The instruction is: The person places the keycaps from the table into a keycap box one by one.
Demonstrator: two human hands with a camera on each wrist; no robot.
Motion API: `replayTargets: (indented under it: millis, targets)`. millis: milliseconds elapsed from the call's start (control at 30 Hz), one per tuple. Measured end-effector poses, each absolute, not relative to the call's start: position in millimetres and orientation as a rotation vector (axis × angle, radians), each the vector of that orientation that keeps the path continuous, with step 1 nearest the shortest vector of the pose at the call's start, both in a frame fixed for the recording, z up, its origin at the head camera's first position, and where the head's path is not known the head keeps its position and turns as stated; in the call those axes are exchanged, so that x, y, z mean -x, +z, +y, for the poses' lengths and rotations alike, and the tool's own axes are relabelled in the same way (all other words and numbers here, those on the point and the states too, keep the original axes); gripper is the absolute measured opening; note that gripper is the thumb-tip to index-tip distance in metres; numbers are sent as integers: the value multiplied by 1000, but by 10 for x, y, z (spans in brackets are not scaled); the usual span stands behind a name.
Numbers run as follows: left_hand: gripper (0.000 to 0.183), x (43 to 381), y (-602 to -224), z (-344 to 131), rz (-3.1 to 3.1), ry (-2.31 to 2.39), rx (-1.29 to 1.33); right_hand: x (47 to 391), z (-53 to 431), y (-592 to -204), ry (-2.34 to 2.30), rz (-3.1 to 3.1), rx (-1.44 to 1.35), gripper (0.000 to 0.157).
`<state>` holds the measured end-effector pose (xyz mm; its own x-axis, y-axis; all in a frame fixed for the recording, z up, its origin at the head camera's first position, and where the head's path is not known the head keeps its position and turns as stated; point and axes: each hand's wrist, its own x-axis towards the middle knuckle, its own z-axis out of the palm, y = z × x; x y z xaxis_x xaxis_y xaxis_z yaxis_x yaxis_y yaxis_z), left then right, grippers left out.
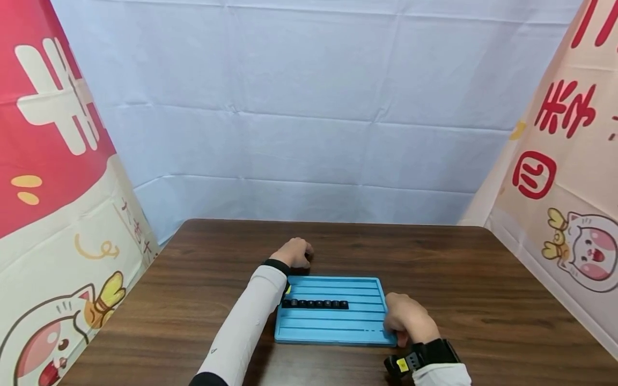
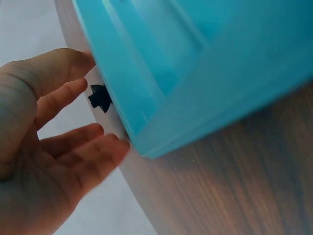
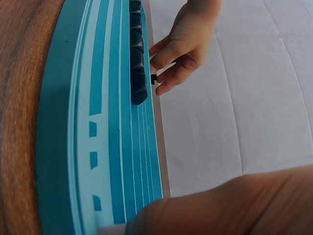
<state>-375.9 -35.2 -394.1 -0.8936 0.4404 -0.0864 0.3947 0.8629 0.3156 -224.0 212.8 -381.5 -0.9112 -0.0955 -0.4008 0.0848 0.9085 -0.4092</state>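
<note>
A light-blue ridged tray [image 1: 333, 323] lies on the table, with a row of black keycap-like pieces [image 1: 315, 304] along one of its grooves. Beyond the tray's far edge is my left hand [image 1: 293, 253]. In the left wrist view its loosely bent fingers surround a small black piece [image 2: 100, 99] beside the tray; I see no clear pinch on it. My right hand [image 1: 409, 318] grips the tray's right edge with curled fingers. The right wrist view shows that hand low in the picture against the tray rim, its fingertips mostly out of sight.
The dark wooden table [image 1: 483, 300] extends around the tray on all sides. A pale blue cloth [image 1: 309, 150] hangs behind it. Printed cloths stand at the left [image 1: 58, 257] and right [image 1: 569, 225].
</note>
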Motion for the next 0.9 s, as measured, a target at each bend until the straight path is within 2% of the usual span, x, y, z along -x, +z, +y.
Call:
replayTargets:
  millis: [333, 900]
  targets:
    - [22, 3770, -3964, -308, 2915, 350, -677, 2240, 2104, -3809, -588, 2649, 7, 20]
    - [10, 3792, -3957, -356, 2911, 350, -674, 2259, 2128, -3809, -578, 2640, 8, 14]
